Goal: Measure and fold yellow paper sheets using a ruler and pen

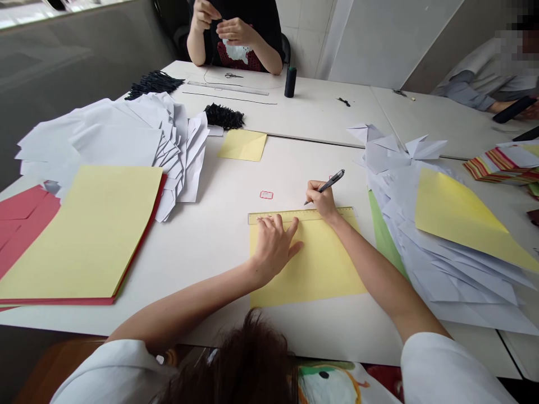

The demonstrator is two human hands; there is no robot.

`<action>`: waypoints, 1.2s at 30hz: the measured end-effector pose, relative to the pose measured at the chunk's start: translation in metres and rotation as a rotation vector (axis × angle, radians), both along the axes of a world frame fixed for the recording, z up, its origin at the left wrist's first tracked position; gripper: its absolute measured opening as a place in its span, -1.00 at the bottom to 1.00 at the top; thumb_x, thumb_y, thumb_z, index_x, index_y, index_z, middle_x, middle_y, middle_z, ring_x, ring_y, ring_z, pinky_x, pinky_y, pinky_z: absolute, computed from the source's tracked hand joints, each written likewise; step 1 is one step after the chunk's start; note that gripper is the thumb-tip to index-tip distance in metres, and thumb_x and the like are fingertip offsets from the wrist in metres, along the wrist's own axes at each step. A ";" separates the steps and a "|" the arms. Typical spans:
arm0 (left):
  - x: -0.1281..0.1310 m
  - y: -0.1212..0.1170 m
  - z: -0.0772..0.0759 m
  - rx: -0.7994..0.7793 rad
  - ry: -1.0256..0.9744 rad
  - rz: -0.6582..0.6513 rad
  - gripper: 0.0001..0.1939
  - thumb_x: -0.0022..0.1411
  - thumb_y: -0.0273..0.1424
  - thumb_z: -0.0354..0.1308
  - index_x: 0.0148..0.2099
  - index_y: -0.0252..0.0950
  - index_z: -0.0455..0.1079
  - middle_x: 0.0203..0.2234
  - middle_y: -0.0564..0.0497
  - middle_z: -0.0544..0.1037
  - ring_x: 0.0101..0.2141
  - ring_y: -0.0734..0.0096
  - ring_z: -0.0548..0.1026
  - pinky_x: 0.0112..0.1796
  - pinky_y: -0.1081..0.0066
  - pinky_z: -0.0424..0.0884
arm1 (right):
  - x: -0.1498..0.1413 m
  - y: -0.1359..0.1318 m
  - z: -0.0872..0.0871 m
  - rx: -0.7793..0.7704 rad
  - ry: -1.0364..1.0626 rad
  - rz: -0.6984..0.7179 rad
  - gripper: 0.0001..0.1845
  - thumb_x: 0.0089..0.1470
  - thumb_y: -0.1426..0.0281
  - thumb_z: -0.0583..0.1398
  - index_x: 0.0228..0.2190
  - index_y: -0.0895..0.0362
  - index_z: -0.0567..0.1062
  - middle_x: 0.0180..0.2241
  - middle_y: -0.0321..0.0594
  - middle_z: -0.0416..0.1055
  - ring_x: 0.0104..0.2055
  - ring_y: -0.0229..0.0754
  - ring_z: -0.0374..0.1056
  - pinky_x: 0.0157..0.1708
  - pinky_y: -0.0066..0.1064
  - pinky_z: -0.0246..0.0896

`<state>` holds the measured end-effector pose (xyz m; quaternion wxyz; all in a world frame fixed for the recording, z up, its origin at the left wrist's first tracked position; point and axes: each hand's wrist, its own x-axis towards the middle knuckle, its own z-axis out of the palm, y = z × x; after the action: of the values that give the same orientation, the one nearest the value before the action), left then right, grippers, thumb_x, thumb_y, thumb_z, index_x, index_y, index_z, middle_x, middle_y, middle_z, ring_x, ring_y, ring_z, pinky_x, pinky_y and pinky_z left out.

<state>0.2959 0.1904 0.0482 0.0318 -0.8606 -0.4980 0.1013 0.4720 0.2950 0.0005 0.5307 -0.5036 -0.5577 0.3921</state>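
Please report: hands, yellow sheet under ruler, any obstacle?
Left hand on ruler, at far edge of yellow sheet. Right hand holds pen, tip near ruler. No obstacle seen there.

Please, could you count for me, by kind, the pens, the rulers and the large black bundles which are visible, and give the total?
Pens: 1 (black-and-grey pen in the right hand)
Rulers: 2 (long transparent ruler under the left hand; greyish straight ruler farther away)
Bundles: 2 (larger black stringy bundle; smaller black stringy bundle)
Total: 5
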 end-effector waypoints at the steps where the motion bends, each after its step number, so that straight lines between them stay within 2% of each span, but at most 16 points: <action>1: 0.000 0.000 0.000 0.001 0.003 -0.001 -0.34 0.42 0.01 -0.17 0.41 -0.19 0.14 -0.01 -0.43 0.44 -0.07 -0.27 0.47 -0.07 -0.01 0.24 | 0.000 0.000 -0.001 -0.001 0.008 -0.002 -0.81 -0.28 0.46 0.09 -0.75 0.10 0.15 -0.72 -0.40 0.06 -0.60 -0.34 -0.03 -0.54 -0.42 -0.04; 6: 0.000 0.000 0.000 -0.002 0.003 0.003 -0.33 0.41 0.02 -0.17 0.42 -0.19 0.13 0.00 -0.42 0.43 -0.04 -0.29 0.46 -0.05 -0.04 0.24 | 0.001 0.003 -0.004 -0.002 0.029 -0.007 -0.82 -0.21 0.45 0.13 -0.70 0.09 0.22 -0.71 -0.42 0.13 -0.63 -0.36 0.01 -0.55 -0.43 -0.03; 11: 0.000 0.000 -0.002 0.002 -0.032 0.012 -0.33 0.40 0.01 -0.11 0.41 -0.20 0.16 0.03 -0.43 0.43 -0.01 -0.32 0.44 -0.02 -0.07 0.24 | 0.000 0.003 -0.004 0.031 0.025 -0.002 -0.87 -0.14 0.43 0.18 -0.62 0.09 0.31 -0.67 -0.42 0.23 -0.59 -0.33 0.15 -0.51 -0.43 0.07; 18: -0.001 0.000 -0.003 0.000 -0.029 -0.007 -0.32 0.40 0.04 -0.16 0.40 -0.19 0.16 0.00 -0.41 0.42 -0.08 -0.24 0.44 -0.06 -0.02 0.23 | 0.000 0.000 -0.007 0.046 -0.013 -0.035 -0.91 -0.06 0.42 0.23 -0.53 0.11 0.39 -0.63 -0.39 0.36 -0.57 -0.33 0.27 -0.52 -0.47 0.13; 22: -0.007 0.002 -0.008 -0.015 -0.108 -0.040 -0.31 0.39 0.06 -0.17 0.41 -0.15 0.14 0.04 -0.37 0.38 -0.04 -0.21 0.39 -0.02 -0.03 0.19 | 0.001 0.001 -0.014 0.031 -0.037 -0.060 -0.84 0.06 0.29 0.27 -0.43 0.09 0.41 -0.61 -0.38 0.42 -0.64 -0.37 0.23 -0.61 -0.51 0.08; 24: -0.013 0.004 -0.011 -0.045 -0.133 -0.076 -0.31 0.38 0.07 -0.19 0.42 -0.11 0.11 0.08 -0.37 0.34 0.01 -0.22 0.34 0.01 -0.05 0.15 | 0.000 -0.004 -0.014 0.044 -0.021 -0.076 -0.74 0.12 0.16 0.27 -0.37 0.07 0.41 -0.57 -0.37 0.45 -0.62 -0.34 0.31 -0.62 -0.51 0.09; 26: -0.020 0.007 -0.013 -0.067 -0.133 -0.120 -0.30 0.38 0.09 -0.21 0.44 -0.08 0.07 0.13 -0.35 0.29 0.05 -0.24 0.30 0.04 -0.06 0.11 | -0.001 -0.014 -0.009 0.075 -0.023 -0.042 -0.67 0.14 0.06 0.25 -0.34 0.07 0.43 -0.47 -0.32 0.50 -0.50 -0.30 0.45 -0.55 -0.51 0.18; 29: -0.034 0.015 -0.019 -0.104 -0.177 -0.196 -0.30 0.39 0.08 -0.19 0.44 -0.10 0.06 0.19 -0.34 0.23 0.12 -0.25 0.24 0.10 -0.10 0.05 | -0.003 -0.038 0.003 0.071 -0.143 0.085 -0.60 0.22 -0.01 0.17 -0.24 0.07 0.51 -0.36 -0.24 0.56 -0.36 -0.27 0.51 -0.37 -0.45 0.33; 32: -0.052 0.026 -0.027 -0.109 -0.255 -0.276 -0.33 0.40 0.05 -0.16 0.43 -0.08 0.10 0.24 -0.32 0.20 0.20 -0.24 0.16 0.15 -0.14 0.04 | -0.005 -0.063 0.011 0.076 -0.289 0.196 -0.60 0.24 0.01 0.16 -0.22 0.07 0.57 -0.28 -0.18 0.59 -0.21 -0.17 0.53 -0.19 -0.33 0.39; 36: -0.076 0.042 -0.037 -0.060 -0.361 -0.401 -0.41 0.39 0.02 -0.08 0.37 -0.03 0.21 0.29 -0.25 0.17 0.28 -0.15 0.10 0.20 -0.13 0.06 | -0.011 -0.087 0.005 0.190 -0.559 0.187 -0.72 0.15 0.14 0.29 -0.19 0.03 0.60 -0.19 -0.19 0.59 -0.07 0.01 0.47 0.00 -0.09 0.34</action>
<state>0.2199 0.2325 0.0110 -0.0639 -0.9468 -0.3118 -0.0475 0.4612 0.2076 0.0053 0.3633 -0.4866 -0.7600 0.2316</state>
